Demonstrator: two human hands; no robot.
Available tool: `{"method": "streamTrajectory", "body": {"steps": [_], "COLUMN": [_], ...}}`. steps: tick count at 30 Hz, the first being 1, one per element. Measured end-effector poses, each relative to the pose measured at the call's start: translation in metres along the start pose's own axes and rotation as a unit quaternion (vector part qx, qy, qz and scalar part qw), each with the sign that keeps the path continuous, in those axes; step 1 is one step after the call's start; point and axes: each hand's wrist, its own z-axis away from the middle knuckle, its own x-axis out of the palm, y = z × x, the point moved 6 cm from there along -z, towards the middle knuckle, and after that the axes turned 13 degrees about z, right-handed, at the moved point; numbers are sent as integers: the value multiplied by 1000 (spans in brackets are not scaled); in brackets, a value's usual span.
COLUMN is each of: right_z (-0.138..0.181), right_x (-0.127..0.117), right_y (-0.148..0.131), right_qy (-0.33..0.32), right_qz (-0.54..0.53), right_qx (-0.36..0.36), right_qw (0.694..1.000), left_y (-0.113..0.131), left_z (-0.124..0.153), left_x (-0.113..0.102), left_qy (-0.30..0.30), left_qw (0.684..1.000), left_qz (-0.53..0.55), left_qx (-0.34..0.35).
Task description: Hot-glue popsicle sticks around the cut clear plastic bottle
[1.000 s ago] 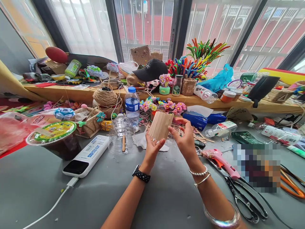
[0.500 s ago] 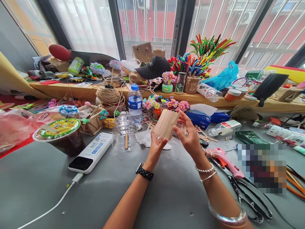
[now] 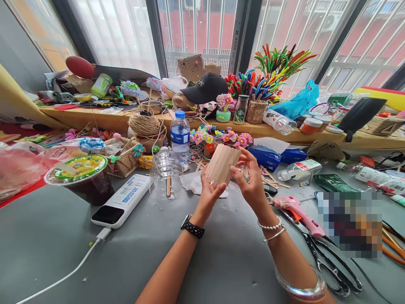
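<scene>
Hands [image 3: 210, 199] hold stick panel [image 3: 222, 164] edges above roomy tabletop [image 3: 234, 257].

The one view looks out from the person's head, forward and slanting down — the left hand [image 3: 209, 199] and right hand [image 3: 251, 181] are fairly near, around the middle. The table [image 3: 136, 261] fills the lower part, the shelf [image 3: 104, 118] crosses behind, and the windows [image 3: 120, 38] stand farthest off, along the top.
</scene>
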Motion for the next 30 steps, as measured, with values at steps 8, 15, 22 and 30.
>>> {"method": "streamTrajectory", "body": {"steps": [8, 15, 22, 30], "right_z": [1, 0, -1, -3], "right_x": [1, 0, 0, 0], "right_y": [-3, -1, 0, 3], "right_qy": [-16, -21, -28, -35], "right_qz": [18, -2, -16, -42], "right_qx": [-15, -12, -9, -10], "right_qw": [1000, 1000, 999, 998], "left_y": [3, 2, 2, 3], "left_z": [2, 2, 4, 6], "left_x": [2, 2, 3, 3], "left_qy": [10, 4, 7, 9], "left_qw": [1000, 1000, 1000, 999], "left_qz": [-6, -9, -7, -38], "left_qx": [0, -4, -7, -34]}}
